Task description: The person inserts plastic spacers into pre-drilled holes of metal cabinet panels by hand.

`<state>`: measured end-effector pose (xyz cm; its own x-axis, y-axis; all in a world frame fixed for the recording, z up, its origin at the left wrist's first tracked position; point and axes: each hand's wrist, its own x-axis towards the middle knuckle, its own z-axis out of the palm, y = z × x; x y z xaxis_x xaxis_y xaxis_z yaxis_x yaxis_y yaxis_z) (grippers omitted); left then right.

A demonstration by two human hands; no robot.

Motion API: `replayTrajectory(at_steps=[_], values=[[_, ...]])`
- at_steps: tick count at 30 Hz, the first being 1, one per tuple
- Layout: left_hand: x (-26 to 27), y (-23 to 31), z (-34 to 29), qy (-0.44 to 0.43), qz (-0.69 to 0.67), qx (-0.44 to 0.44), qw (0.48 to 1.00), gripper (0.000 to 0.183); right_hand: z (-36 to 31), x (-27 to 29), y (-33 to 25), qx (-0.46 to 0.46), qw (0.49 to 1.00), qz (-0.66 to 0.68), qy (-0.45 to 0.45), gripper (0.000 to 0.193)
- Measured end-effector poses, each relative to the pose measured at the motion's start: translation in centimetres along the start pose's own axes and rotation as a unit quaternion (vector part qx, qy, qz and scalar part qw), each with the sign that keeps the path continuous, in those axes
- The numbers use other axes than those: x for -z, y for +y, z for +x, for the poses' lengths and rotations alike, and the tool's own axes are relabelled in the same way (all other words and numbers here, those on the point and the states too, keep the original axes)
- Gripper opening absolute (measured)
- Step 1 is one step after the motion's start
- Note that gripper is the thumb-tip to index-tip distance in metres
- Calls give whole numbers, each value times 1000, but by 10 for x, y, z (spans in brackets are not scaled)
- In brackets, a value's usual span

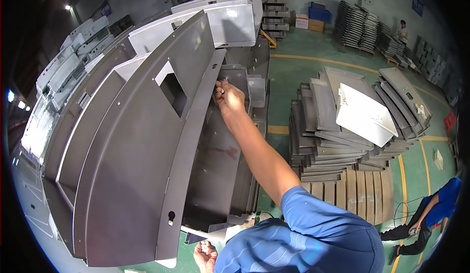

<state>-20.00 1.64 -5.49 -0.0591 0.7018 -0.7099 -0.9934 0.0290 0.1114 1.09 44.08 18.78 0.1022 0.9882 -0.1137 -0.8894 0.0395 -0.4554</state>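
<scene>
A large grey sheet-metal panel (142,141) with a square cut-out and a slotted flange stands in front of me, to the left. My right hand (230,98) reaches out to the far end of its inner side, fingers pinched against a small upright metal bracket plate (237,75). Whatever lies between those fingertips is too small to make out. Low down by my body, near the panel's close end, my left hand (205,257) is curled around small whitish pieces. Their kind cannot be told.
More bent metal panels (235,21) are stacked behind and to the left. On the right, a white plastic bin (364,114) tilts on piled metal parts (318,136) above a wooden pallet (357,190). A co-worker in blue (435,209) is at the lower right.
</scene>
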Motion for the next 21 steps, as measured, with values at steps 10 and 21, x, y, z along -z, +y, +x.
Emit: replayTrajectory(at_steps=[10,21], values=[[-15,-17,-33,-107,403,-254,873,4,8,2,-10,23,996,-82,-21,17],[17,14,8,4,32,-21,999,19,-22,20,-11,-111,986,-123,-21,18]])
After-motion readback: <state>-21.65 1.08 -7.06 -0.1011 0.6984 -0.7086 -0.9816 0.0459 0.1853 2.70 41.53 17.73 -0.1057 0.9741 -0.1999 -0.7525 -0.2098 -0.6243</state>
